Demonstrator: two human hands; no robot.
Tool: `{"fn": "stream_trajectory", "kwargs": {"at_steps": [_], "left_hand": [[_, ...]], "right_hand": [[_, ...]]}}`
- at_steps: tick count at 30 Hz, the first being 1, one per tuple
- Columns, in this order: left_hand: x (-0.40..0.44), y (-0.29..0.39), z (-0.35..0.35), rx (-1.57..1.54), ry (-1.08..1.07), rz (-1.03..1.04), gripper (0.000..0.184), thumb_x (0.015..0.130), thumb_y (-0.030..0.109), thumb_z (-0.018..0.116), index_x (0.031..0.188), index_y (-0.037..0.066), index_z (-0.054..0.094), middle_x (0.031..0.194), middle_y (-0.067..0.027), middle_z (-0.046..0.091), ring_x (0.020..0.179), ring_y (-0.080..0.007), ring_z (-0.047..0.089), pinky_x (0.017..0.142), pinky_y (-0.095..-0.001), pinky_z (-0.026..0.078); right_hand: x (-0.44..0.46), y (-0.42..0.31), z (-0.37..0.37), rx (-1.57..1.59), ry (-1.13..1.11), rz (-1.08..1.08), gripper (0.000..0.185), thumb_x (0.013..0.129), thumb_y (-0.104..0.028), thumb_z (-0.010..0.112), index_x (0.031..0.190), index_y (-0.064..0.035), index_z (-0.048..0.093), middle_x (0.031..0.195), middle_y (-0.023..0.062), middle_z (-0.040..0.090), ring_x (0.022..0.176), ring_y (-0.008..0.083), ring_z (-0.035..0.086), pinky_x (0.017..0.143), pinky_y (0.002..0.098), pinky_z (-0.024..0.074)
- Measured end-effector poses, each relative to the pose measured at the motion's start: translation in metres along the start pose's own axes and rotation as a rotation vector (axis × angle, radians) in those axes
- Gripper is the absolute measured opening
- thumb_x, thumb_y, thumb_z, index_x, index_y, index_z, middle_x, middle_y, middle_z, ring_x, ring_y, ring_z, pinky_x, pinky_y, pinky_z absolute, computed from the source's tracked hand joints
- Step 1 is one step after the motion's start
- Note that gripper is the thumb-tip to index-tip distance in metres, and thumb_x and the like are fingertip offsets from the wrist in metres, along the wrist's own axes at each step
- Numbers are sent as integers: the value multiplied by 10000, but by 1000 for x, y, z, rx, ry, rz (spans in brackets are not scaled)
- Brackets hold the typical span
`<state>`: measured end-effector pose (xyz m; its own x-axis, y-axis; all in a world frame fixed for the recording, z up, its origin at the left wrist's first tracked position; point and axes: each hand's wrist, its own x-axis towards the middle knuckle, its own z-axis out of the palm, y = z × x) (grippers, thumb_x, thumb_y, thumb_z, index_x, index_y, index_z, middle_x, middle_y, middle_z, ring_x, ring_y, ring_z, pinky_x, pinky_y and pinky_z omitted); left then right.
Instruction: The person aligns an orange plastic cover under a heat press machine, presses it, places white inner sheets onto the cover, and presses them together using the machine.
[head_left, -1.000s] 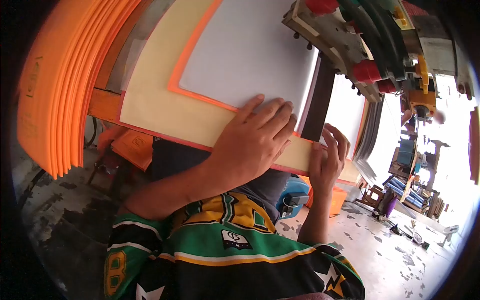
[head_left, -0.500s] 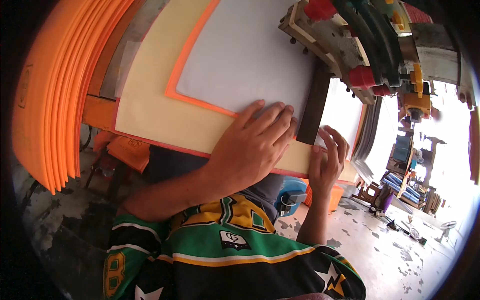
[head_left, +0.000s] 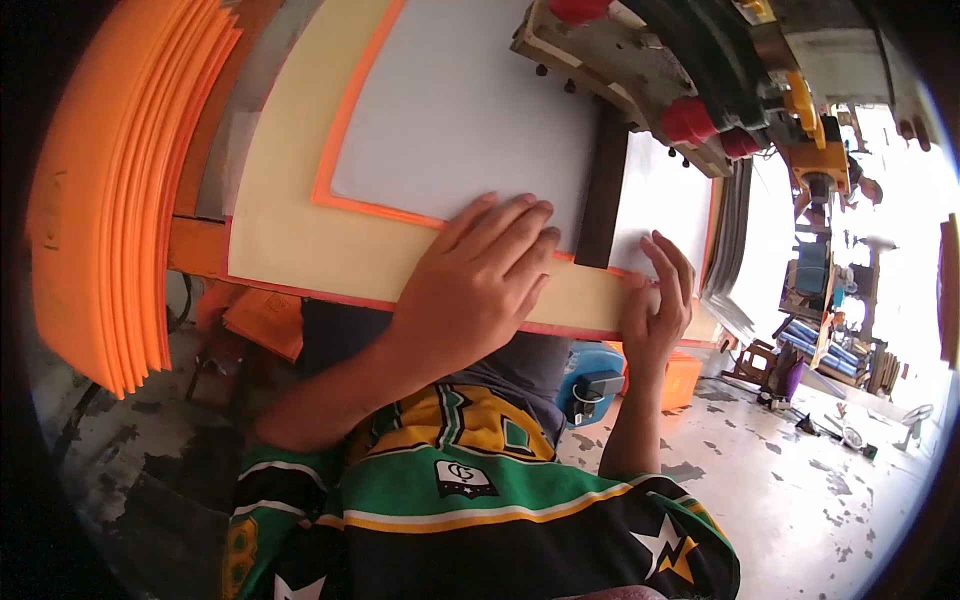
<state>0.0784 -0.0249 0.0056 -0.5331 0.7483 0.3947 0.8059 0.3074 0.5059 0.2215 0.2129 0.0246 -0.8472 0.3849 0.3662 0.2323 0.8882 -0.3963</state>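
Observation:
A pale grey-white sheet [head_left: 460,120] lies over an orange sheet whose orange border [head_left: 325,165] shows around it. Both rest on a cream board [head_left: 290,210] with a red edge. My left hand [head_left: 480,265] lies palm down, fingers stretched, over the near edge of the pale sheet. A dark strip [head_left: 602,190] crosses the sheets between my two hands. To its right, my right hand [head_left: 660,300] has its fingers slightly bent and apart at the near edge of the bright white part [head_left: 655,190]. Nothing is seen held in either hand.
A machine head [head_left: 620,70] with red knobs [head_left: 688,120] hangs over the board's far right. A tall stack of folded orange sheets [head_left: 120,210] stands at left. Stacked sheets [head_left: 735,240] are at right. Under the board sits a blue object [head_left: 590,380].
The view has shifted a little. My hands are slightly farther apart, the right one a bit farther from the dark strip. The sheets look about the same on the board.

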Motion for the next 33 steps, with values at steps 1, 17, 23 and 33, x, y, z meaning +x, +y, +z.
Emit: {"fn": "stream_trajectory", "kwargs": {"at_steps": [1, 17, 23, 33], "left_hand": [[-2, -3, -4, -74, 1, -15, 464, 1013, 204, 725, 1453, 60, 698, 1600, -142, 610, 1518, -302, 556, 1316, -551, 371], [-47, -83, -105, 231, -17, -148, 593, 1090, 395, 679, 1613, 124, 613, 1700, -95, 559, 1595, -325, 494, 1302, -561, 391], [-49, -89, -108, 236, -135, -66, 769, 1105, 628, 510, 1705, 149, 507, 1785, -71, 459, 1669, -318, 389, 1333, -622, 294], [-43, -86, -118, 180, -270, -99, 761, 1102, 711, 470, 1596, 158, 640, 1706, -36, 565, 1589, -274, 513, 1267, -649, 379]], "right_hand": [[0, 5, -1, 14, 24, 18, 335, 1053, -179, 693, 1350, -48, 777, 1456, 194, 710, 1385, 385, 643, 1179, 504, 500], [-20, 67, -23, -141, 192, 117, 322, 1118, -140, 610, 1337, 50, 750, 1455, 270, 714, 1377, 446, 665, 1178, 521, 514], [-21, 65, -22, -204, 189, 150, 312, 1120, -114, 599, 1337, 50, 751, 1464, 260, 715, 1388, 439, 655, 1200, 525, 488], [-18, 59, -27, -230, 129, 209, 276, 1124, -89, 592, 1330, 35, 726, 1463, 257, 697, 1368, 426, 646, 1177, 517, 487]]}}
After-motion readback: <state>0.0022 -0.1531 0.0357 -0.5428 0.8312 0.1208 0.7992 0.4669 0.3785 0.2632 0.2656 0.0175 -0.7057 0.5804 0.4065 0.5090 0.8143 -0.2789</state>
